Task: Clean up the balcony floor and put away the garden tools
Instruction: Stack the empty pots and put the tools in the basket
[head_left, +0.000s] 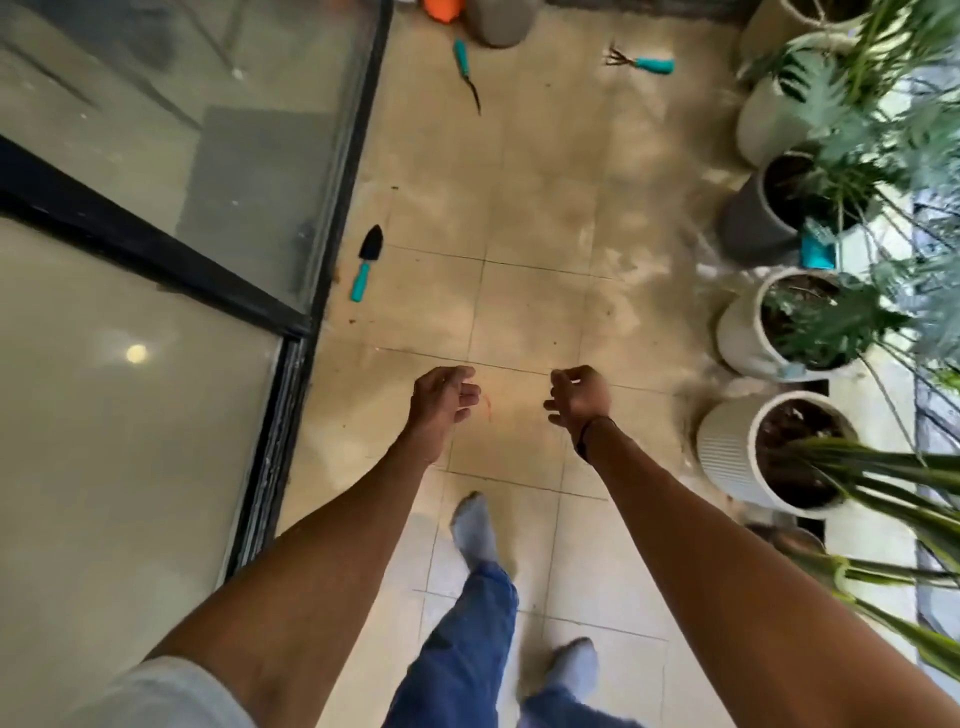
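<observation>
Left hand (441, 402) and right hand (576, 397) loosely curled, holding nothing, above tiled floor (540, 208). Trowel (366, 262) beside glass door (171, 130).

The balcony floor (535, 218) is beige tile, smeared and dusty, with dark specks of soil. A trowel (367, 263) with a black blade and teal handle lies beside the glass door's frame. Farther off, a narrow teal-handled tool (466, 73) lies near a grey pot, and a small teal-handled rake (641, 61) lies to its right, well apart.
</observation>
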